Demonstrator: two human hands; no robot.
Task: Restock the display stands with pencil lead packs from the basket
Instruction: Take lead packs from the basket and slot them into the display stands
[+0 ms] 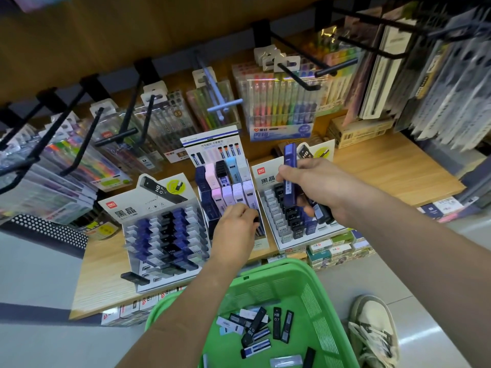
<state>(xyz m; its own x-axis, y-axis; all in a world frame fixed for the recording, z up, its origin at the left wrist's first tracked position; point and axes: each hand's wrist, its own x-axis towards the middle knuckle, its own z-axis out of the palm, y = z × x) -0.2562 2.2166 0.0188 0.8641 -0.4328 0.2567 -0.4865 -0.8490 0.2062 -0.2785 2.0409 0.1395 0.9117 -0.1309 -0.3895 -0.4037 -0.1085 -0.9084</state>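
A green basket point(316, 282) sits low in front of me with several loose pencil lead packs point(256, 329) on its floor. Three display stands line the wooden shelf: a left stand point(148, 208) with dark and blue packs, a middle stand point(220, 160) with pastel packs, and a right stand point(268, 181). My left hand point(236, 224) pinches a small dark pack at the lower front of the middle stand. My right hand point(316, 187) grips a bundle of blue and black packs point(290, 171) over the right stand.
One black pack point(134, 278) lies loose at the left stand's front corner. Black hooks point(295, 75) with hanging pen sets jut out above the shelf. Boxed stock point(334, 248) fills the ledge under the shelf. My shoe point(374, 333) stands right of the basket.
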